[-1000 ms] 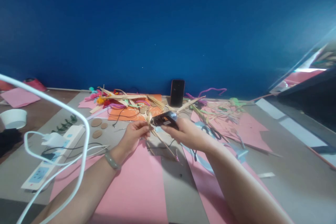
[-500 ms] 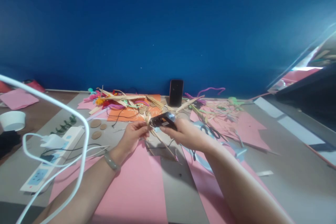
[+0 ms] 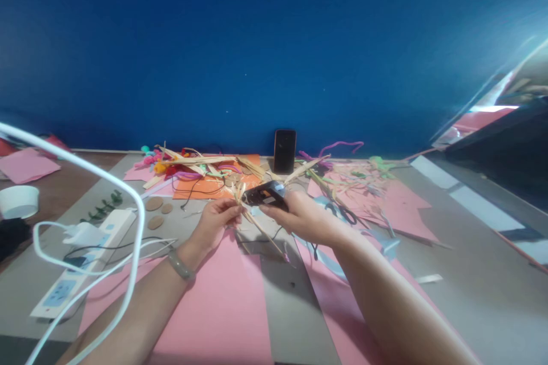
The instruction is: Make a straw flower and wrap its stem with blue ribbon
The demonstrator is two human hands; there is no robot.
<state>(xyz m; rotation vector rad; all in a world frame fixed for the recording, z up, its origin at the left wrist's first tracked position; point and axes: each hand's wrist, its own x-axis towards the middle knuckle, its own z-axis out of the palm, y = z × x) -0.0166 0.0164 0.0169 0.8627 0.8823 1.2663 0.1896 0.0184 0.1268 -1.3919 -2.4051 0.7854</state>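
Note:
My right hand (image 3: 295, 214) is closed around a black glue gun (image 3: 266, 194) with a small label on its side. Its nozzle points left, right at a small bundle of pale dried husk strips (image 3: 238, 194). Pinched in the fingertips of my left hand (image 3: 220, 218) is the lower part of that bundle; whether nozzle and husk touch is too small to tell. A thin stick (image 3: 268, 234) slants down to the right below the glue gun, with a pinkish bit at its end. My left wrist wears a pale green bangle (image 3: 180, 264).
Pink paper sheets (image 3: 214, 308) lie under my forearms. A phone (image 3: 285, 151) leans against the blue wall. Husk strips and pipe cleaners cover orange paper (image 3: 201, 185). A white power strip (image 3: 85, 262), a looping white cable (image 3: 139, 228), wooden discs (image 3: 154, 222) and black-handled scissors (image 3: 349, 215) lie about.
The view has shifted very slightly. Both hands, the glue gun and the husk bundle keep nearly the same places.

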